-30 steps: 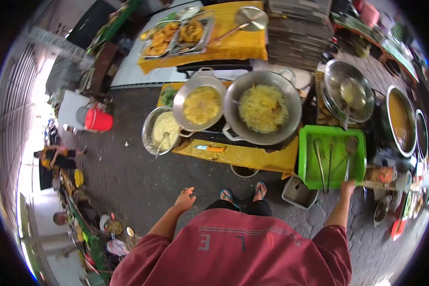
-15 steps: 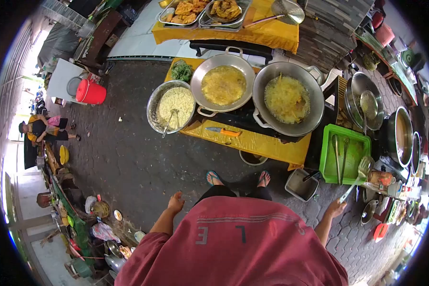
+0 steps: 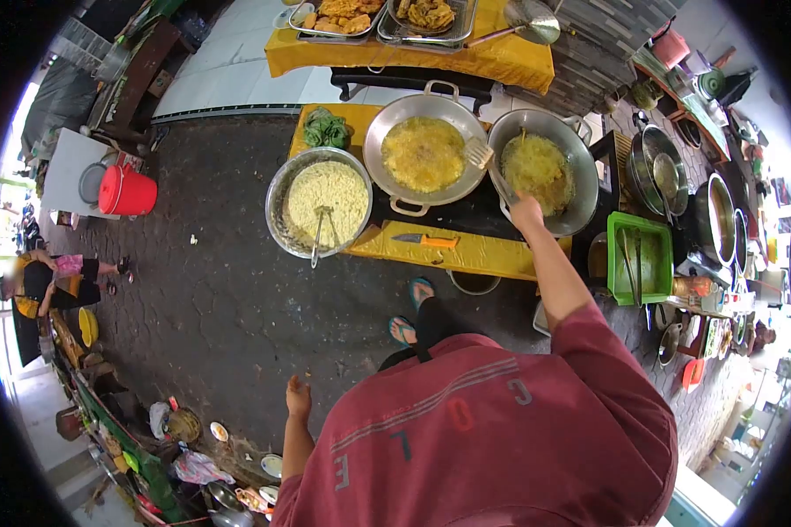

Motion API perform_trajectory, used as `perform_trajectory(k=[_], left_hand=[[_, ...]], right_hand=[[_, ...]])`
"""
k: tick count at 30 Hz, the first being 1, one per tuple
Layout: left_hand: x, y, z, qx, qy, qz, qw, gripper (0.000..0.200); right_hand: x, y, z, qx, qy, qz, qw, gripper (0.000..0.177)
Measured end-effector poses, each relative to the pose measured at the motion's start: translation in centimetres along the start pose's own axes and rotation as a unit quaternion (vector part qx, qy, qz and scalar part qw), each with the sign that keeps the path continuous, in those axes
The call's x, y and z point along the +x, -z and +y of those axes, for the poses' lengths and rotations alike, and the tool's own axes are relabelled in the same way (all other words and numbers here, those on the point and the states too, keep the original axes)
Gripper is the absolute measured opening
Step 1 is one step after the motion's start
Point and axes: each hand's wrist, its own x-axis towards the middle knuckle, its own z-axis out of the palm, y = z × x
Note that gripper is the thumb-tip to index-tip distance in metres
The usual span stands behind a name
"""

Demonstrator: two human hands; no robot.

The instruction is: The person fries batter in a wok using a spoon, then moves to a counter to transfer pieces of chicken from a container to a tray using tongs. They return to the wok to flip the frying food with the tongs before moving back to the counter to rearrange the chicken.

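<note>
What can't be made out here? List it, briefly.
Head view only:
- Grip of the right hand on the spatula handle: hidden by the back of the hand.
- What fries in the right wok: too small, under yellow froth.
- Pots at the right edge: warped, contents unclear.
- Most of the legs: hidden by the red shirt.

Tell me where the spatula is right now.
In the head view, the spatula is in the right hand, its slotted blade raised over the gap between the left wok and the right wok.
</note>
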Motion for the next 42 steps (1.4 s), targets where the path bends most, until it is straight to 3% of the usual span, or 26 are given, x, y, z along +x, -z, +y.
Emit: perform_trajectory(k=[5,8,13,17,18,19,20,22,24,26,27,28,29,31,34,38,40,42], left_hand=[[-1.6,-0.3,-2.5,-0.071,0.014,0.014,0.997,0.048],[-2.0,-0.4,-4.9,0.063,0.013,0.012,0.998,0.047],[-2.2,-1.4,-6.2,-0.071,0.051,0.009,0.996,0.047],[-2.4,-2.1,-6.5,-0.185,0.083,0.013,0.979,0.046],[-2.4,-2.2,-6.5,-0.213,0.089,0.016,0.973,0.046],[-2.5,-2.3,-6.4,-0.240,0.094,0.020,0.966,0.046],[-2.5,-2.3,-6.4,-0.266,0.098,0.024,0.959,0.046],[-2.5,-2.3,-5.9,-0.314,0.106,0.031,0.943,0.046],[-1.1,0.5,-2.4,-0.230,0.121,0.016,0.966,0.046],[-0.2,3.3,3.0,-0.144,0.133,-0.004,0.981,0.047],[-0.2,4.0,6.4,-0.115,0.134,-0.006,0.984,0.047],[0.0,4.2,8.6,-0.086,0.134,-0.007,0.987,0.047],[0.3,4.3,9.6,-0.082,0.131,-0.009,0.988,0.047],[1.0,4.5,10.6,-0.036,0.064,-0.021,0.997,0.048],[2.8,4.0,10.5,-0.065,0.011,-0.029,0.997,0.049],[4.0,3.8,11.4,-0.009,0.001,-0.047,0.999,0.049],[3.9,3.8,13.3,-0.122,0.104,-0.050,0.986,0.048],[3.5,4.0,14.8,-0.102,0.088,-0.058,0.989,0.048]], right_hand=[[7.8,-0.4,-8.2,-0.128,0.007,-0.045,0.991,0.033],[11.7,0.2,-12.0,-0.163,-0.005,-0.050,0.985,0.032],[16.5,0.3,-12.6,-0.208,0.010,-0.074,0.975,0.029],[22.9,-4.2,-7.9,-0.260,0.053,-0.123,0.956,0.029],[23.2,-4.9,-7.3,-0.457,0.203,-0.189,0.845,0.026],[23.1,-5.5,-7.1,-0.617,0.338,-0.239,0.669,0.024],[22.0,-5.4,-7.7,-0.615,0.340,-0.241,0.669,0.024],[19.8,-5.3,-8.7,-0.647,0.406,-0.218,0.607,0.033],[20.8,-7.3,-7.3,-0.631,0.379,-0.224,0.639,0.032],[22.3,-8.5,-5.0,-0.384,0.305,-0.165,0.855,0.035],[21.5,-7.9,-5.3,-0.383,0.301,-0.167,0.857,0.035],[19.3,-5.9,-7.5,-0.253,0.189,-0.163,0.935,0.039],[17.7,-4.3,-9.4,-0.113,0.071,-0.151,0.979,0.044],[16.6,-2.7,-10.6,-0.177,0.110,-0.118,0.971,0.043],[15.9,-0.4,-11.7,-0.268,0.170,-0.055,0.947,0.037],[15.7,3.7,-14.1,-0.345,0.178,-0.008,0.921,0.028],[14.9,5.8,-15.7,-0.358,0.163,-0.015,0.919,0.024],[14.2,6.9,-17.2,-0.416,0.150,-0.068,0.894,0.021]])
